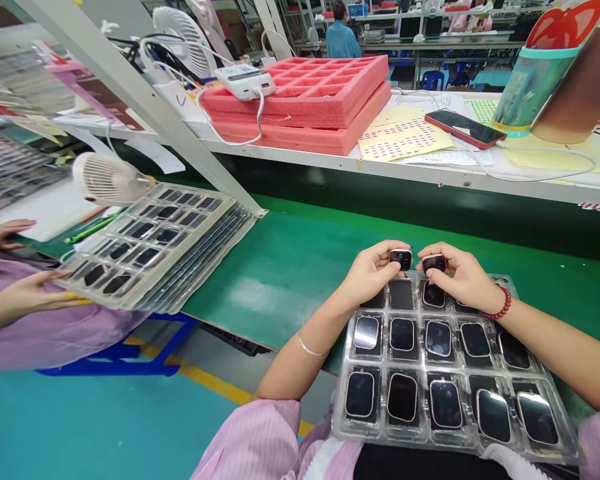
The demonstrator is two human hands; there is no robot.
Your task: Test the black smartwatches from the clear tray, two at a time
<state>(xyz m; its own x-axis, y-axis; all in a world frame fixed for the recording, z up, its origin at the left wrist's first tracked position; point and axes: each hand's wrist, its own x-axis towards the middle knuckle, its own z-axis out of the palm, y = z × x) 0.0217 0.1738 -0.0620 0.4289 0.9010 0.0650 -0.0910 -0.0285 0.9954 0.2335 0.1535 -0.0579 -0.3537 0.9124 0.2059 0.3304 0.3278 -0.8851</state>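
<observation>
just below both hands, resting against the person's lap, lies a clear plastic tray [550, 448] with pockets, most of them holding dark-faced smartwatch bodies [403, 397] lying screen up; one pocket in the far row, right under the left grip, holds only a dark flat patch. the tray's far edge sits on the green surface [300, 267].

the left hand [373, 273], a thin bangle on its wrist, has its grip closed on a small watch body [401, 258], thumb and fingertips pinching its sides, held just above the tray's far row. the right hand [461, 277], a red bead bracelet on its wrist, has its grip pinched shut on a second watch body [434, 263], just beside the first; the two pieces are near each other, and i cannot tell whether they touch.

well to the left of the left grip, a co-worker's hand [27, 293] in a pink sleeve steadies a tilted stack of similar trays [155, 243] with dark parts in the pockets. a small white fan [107, 179] stands beyond that stack.

farther off, beyond both grips, a raised white surface [430, 175] carries pink foam trays [325, 90], a white device [245, 81] with a cable, yellow sticker sheets [400, 137] and a red-edged phone [464, 128]. far behind, a person in blue [341, 37] sits at another bench.
</observation>
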